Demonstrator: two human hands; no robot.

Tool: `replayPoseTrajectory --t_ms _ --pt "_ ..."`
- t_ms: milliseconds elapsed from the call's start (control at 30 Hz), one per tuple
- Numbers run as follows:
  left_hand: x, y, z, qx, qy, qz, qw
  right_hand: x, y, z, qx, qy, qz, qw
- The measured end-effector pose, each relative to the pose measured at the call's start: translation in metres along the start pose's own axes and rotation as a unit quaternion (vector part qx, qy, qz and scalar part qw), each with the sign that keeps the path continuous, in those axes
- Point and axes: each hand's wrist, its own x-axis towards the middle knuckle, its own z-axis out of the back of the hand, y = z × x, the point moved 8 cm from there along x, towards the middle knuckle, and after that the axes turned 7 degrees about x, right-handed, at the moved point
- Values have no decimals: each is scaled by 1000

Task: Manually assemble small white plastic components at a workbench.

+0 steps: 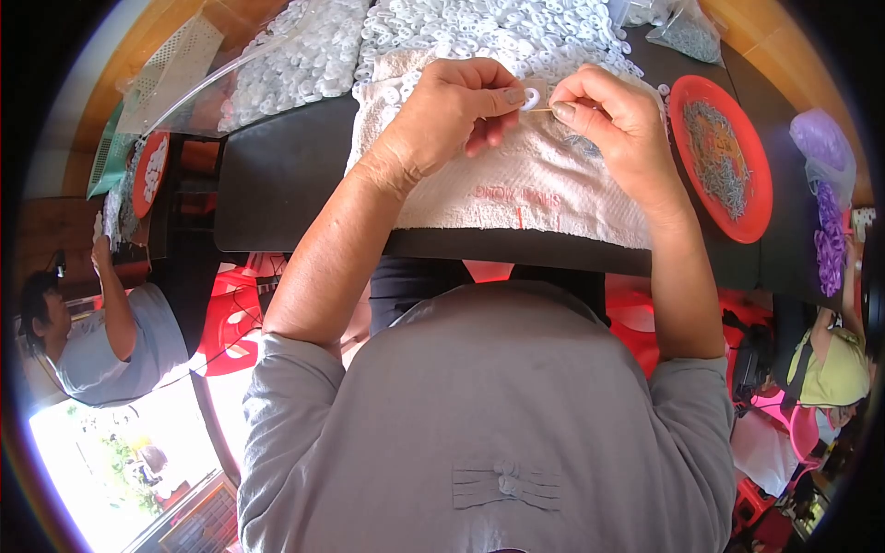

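The small white plastic ring (531, 98) sits above the white towel (516, 184), pinched in the left hand (452, 111); the right hand (608, 115) fingertips clamp a thin metal pin (544, 109) at its hole. A slight misalignment could drop either into the white ring pile (479, 32).

The person wears a plain grey cotton top (498, 415) with short sleeves that end just above the elbows, leaving both forearms bare. A small gathered knot with 3 or so pleats each side sits low on the front. No rings or watch show.
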Motion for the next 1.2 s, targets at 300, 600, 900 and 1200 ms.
replayPoseTrajectory --t_ms 300,600,900,1200 --pt "-1 0 0 11 -6 -3 1000 0 2 -1 -22 8 -1 1000" --pt "0 -1 0 32 -4 -14 999 0 2 -3 -29 18 27 999" --pt "-2 -2 -1 40 -10 -21 999 0 3 -1 -21 7 19 1000" --pt "-2 -1 -2 72 2 -7 997 1 5 -3 -33 16 34 999"
